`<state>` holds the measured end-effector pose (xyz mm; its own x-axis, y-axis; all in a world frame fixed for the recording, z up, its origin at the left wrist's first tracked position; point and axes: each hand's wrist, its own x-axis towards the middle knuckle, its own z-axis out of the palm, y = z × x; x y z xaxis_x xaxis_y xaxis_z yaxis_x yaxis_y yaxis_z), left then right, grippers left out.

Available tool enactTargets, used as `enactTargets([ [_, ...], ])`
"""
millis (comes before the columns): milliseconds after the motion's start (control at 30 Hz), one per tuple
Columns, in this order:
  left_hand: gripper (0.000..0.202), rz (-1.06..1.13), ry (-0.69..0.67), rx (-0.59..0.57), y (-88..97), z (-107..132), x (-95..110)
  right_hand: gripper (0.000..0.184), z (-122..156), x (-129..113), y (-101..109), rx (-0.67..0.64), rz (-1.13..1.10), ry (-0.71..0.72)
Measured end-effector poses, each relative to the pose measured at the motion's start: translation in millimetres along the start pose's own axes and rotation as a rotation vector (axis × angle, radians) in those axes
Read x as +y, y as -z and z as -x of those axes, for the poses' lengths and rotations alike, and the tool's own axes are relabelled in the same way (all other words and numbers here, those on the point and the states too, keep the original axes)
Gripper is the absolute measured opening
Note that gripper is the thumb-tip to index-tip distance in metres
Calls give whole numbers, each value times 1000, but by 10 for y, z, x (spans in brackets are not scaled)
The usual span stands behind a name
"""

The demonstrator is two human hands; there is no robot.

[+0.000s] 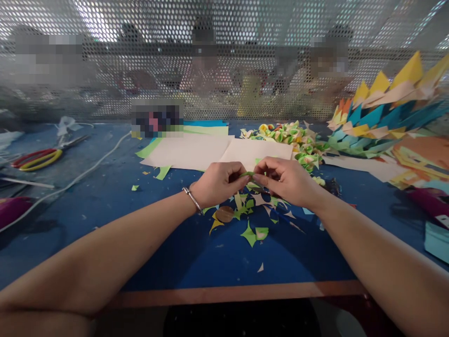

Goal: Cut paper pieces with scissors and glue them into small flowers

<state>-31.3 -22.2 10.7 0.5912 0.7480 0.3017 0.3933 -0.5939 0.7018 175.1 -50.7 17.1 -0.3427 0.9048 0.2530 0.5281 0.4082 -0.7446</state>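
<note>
Between my left hand (222,180) and my right hand (282,180) is a small green paper strip (248,174), bent into a slight arch. Fingers and thumbs of both hands pinch its ends, so part of it is hidden. Below my hands, green, yellow and pale paper scraps (249,234) litter the blue tabletop (217,262). A brown disc (224,214) lies among them. Just beyond my fingers, pale paper sheets (189,152) lie spread over green and blue ones. To the right of the sheets sits a heap of small curled green and cream paper pieces (294,140).
A layered paper piece with yellow, blue and orange points (382,112) stands at right. Red and yellow-handled scissors (40,159) and a white cord (94,173) lie at left. Purple objects (430,203) sit at both sides. A perforated metal screen (224,79) closes the back, with people behind it.
</note>
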Motion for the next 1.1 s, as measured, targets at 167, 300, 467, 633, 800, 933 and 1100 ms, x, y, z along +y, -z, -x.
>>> enactTargets([
  [167, 22, 4, -24, 61, -39, 8, 26, 17, 6, -3, -4, -19, 11, 3],
  [300, 20, 21, -20, 67, -57, 12, 83, 13, 11, -18, -4, -6, 24, 39],
  [467, 21, 29, 2, 60, -52, 15, 105, 11, 10, -44, 2, 21, 98, 62],
  [633, 21, 22, 8, 62, -43, 11, 89, 14, 5, -34, 8, 50, 132, 78],
  [800, 13, 19, 25, 40, -79, -16, 97, 13, -11, -4, 14, 34, 151, 66],
  [933, 11, -16, 59, 43, -89, -32, 123, 12, -18, -1, 9, 28, 167, 87],
  [1100, 11, 66, 85, 0, -35, -24, 82, 12, -15, 5, 10, 27, 186, 86],
])
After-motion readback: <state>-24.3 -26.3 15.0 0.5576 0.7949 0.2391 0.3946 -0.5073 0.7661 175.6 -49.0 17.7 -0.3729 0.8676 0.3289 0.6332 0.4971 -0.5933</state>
